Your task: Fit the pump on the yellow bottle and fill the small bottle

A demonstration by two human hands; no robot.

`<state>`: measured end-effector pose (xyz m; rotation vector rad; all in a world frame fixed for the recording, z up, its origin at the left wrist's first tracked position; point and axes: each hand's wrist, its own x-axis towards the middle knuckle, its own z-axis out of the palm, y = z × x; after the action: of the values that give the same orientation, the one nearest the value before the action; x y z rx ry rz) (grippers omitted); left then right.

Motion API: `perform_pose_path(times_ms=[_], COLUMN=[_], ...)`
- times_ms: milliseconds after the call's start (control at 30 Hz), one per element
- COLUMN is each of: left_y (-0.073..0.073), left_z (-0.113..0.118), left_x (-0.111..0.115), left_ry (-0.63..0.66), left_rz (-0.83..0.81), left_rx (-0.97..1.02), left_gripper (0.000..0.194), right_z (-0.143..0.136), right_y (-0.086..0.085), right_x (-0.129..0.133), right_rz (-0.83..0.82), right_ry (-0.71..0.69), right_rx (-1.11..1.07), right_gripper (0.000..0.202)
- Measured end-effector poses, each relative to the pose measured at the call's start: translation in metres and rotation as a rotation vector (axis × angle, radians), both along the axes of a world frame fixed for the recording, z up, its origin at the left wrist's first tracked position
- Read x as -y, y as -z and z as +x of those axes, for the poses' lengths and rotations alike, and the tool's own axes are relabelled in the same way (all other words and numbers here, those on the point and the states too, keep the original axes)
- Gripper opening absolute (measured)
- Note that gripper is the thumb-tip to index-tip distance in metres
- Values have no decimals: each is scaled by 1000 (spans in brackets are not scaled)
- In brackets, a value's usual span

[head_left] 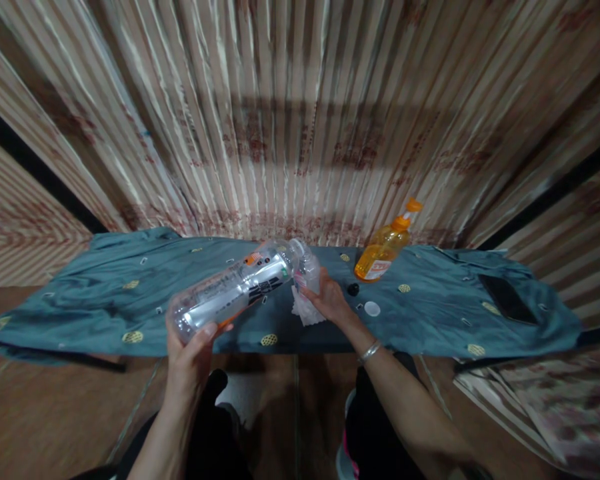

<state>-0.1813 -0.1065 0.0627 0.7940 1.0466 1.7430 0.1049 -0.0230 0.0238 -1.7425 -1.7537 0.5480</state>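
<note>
My left hand (193, 353) grips the lower end of a large clear plastic bottle (230, 293) with a silver label. The bottle is tilted, its neck pointing up and to the right. My right hand (330, 297) is closed around a small clear plastic container (307, 267), held against the mouth of the bottle. How the two mouths meet is too blurred to tell. Below the container shows a piece of white, jagged-edged material (307, 315). Beside my right hand, a small black cap (353, 289) and a white round lid (373, 309) lie on the cloth.
A bottle of orange liquid with an orange pump top (380, 257) stands at the back right. A dark phone (507, 300) lies on the right of the blue-green patterned tablecloth (105, 300). Behind the table hangs a pleated curtain (290, 133), between black poles.
</note>
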Motion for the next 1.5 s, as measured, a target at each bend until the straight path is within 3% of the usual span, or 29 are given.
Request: perform_pose_path(times_ms=[433,767,1033,1267,1500], left_y=[-19,-16,-6,-3,-3], left_z=[9,6,7,8,8], left_x=[1,0,-2,-2,0], left_ry=[-105,-110,-148,-162,-150], left_rz=[46,45,52,62,82], left_rx=[33,4,-4,-10,-33], left_gripper=[78,86,88,82,83], right_z=[-6,-1,0,5,2], right_y=[7,16,19,21,15], right_x=[-2,-5,-8,-7,-6], right_rz=[97,98,101,127,140], right_ry=[-21,-44,-27,-55,-32], right_rx=[20,24,32,45,36], right_gripper=[50,57,74,48,44])
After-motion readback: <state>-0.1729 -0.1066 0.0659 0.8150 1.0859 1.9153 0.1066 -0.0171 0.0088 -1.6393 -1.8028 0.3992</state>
